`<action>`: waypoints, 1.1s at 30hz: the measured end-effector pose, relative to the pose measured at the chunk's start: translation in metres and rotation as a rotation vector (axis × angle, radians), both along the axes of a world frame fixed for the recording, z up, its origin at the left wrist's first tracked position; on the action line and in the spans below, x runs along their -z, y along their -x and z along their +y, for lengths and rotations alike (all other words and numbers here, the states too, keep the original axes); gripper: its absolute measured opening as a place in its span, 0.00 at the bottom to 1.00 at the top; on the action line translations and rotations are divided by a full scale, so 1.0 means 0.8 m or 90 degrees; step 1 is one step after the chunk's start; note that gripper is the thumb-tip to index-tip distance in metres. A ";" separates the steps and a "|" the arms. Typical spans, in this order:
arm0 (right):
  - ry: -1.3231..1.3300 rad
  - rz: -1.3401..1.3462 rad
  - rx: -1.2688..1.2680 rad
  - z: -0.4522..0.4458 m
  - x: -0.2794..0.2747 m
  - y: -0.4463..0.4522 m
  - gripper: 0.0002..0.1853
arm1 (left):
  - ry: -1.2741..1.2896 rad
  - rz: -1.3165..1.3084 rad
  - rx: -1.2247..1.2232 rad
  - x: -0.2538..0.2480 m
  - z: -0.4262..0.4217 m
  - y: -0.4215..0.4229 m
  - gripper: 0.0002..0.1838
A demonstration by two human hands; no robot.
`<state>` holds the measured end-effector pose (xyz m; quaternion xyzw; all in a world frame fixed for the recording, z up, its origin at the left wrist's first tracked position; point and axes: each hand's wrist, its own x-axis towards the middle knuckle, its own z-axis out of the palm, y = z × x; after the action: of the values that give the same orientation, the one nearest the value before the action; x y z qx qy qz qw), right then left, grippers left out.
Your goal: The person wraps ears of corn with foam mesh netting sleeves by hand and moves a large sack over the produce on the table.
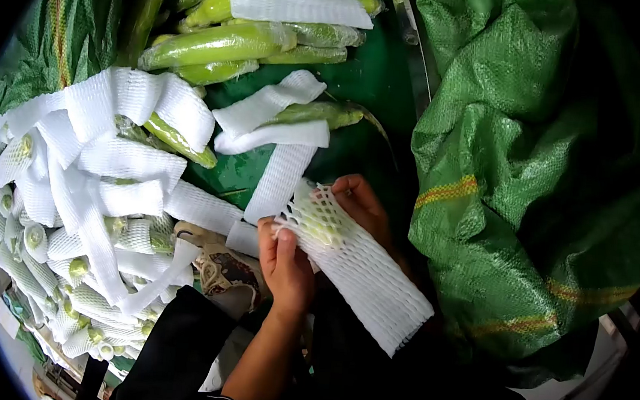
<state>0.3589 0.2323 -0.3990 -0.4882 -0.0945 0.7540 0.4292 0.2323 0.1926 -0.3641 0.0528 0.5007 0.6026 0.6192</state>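
Observation:
My left hand [285, 263] pinches the open end of a white foam net sleeve [377, 287]. My right hand [361, 203] grips the other side of the same end, its fingers bent and partly in shadow. Inside the stretched mesh near both hands shows a pale green vegetable [322, 219]; the sleeve's far end hangs flat toward the lower right. Just beyond my hands, more white sleeves [280, 178] and a green vegetable [315, 114] lie on the green surface.
Film-wrapped green vegetables [212, 45] are stacked at the top. A large heap of sleeved vegetables [94, 257] and loose foam sleeves [90, 110] fills the left. A green woven sack [487, 175] stands at the right, and a patterned cloth item [221, 264] lies left of my left hand.

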 end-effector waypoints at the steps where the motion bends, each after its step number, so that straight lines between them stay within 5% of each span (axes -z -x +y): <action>1: -0.002 0.001 -0.002 -0.001 -0.003 0.000 0.05 | 0.008 -0.009 0.015 0.003 -0.004 0.002 0.07; 6: -0.121 -0.041 -0.028 0.000 -0.010 -0.009 0.06 | -0.001 0.041 0.010 -0.005 0.002 -0.009 0.11; 9: -0.212 -0.182 -0.113 0.023 -0.038 -0.023 0.06 | 0.031 0.337 0.156 0.011 0.002 0.000 0.12; 14: -0.130 -0.205 -0.118 0.017 0.006 -0.024 0.07 | 0.169 0.055 0.029 0.041 0.006 -0.010 0.13; 17: -0.112 -0.228 -0.027 -0.019 0.125 -0.003 0.10 | 0.227 0.504 0.226 0.158 -0.028 -0.001 0.11; 18: -0.121 -0.272 -0.037 -0.018 0.144 -0.008 0.11 | 0.284 0.544 0.324 0.141 -0.008 0.002 0.11; 20: -0.204 -0.322 -0.128 0.000 0.140 -0.013 0.11 | 0.105 0.573 0.325 0.151 -0.008 0.011 0.13; 22: -0.114 -0.310 -0.199 0.012 0.118 -0.002 0.10 | -0.050 0.614 0.486 0.118 -0.001 0.030 0.30; 23: -0.079 -0.324 -0.204 0.022 0.078 0.007 0.09 | -0.173 0.809 0.612 0.090 0.006 0.041 0.30; 24: -0.308 -0.479 -0.267 0.015 0.091 0.001 0.09 | -0.181 0.812 0.674 0.048 0.019 0.051 0.40; 25: -0.525 -0.670 -0.274 0.008 0.105 -0.004 0.09 | -0.242 0.728 0.631 0.029 0.021 0.064 0.46; 27: -0.270 -0.350 -0.198 0.034 0.027 0.038 0.12 | -0.300 0.571 0.457 -0.005 0.031 0.078 0.39; 29: -0.108 -0.167 -0.117 0.062 -0.053 0.073 0.15 | -0.389 0.600 0.340 -0.021 0.039 0.103 0.34; 30: -0.054 -0.108 -0.086 0.073 -0.074 0.090 0.16 | -0.218 0.455 0.238 -0.026 0.042 0.132 0.31; 33: -0.212 -0.277 -0.081 0.074 -0.042 0.083 0.20 | -0.239 0.469 -0.087 -0.117 0.075 0.227 0.34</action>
<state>0.2928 0.2911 -0.3650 -0.5544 -0.3372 0.6313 0.4248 0.0507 0.2523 -0.2709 0.3435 0.5726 0.6641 0.3365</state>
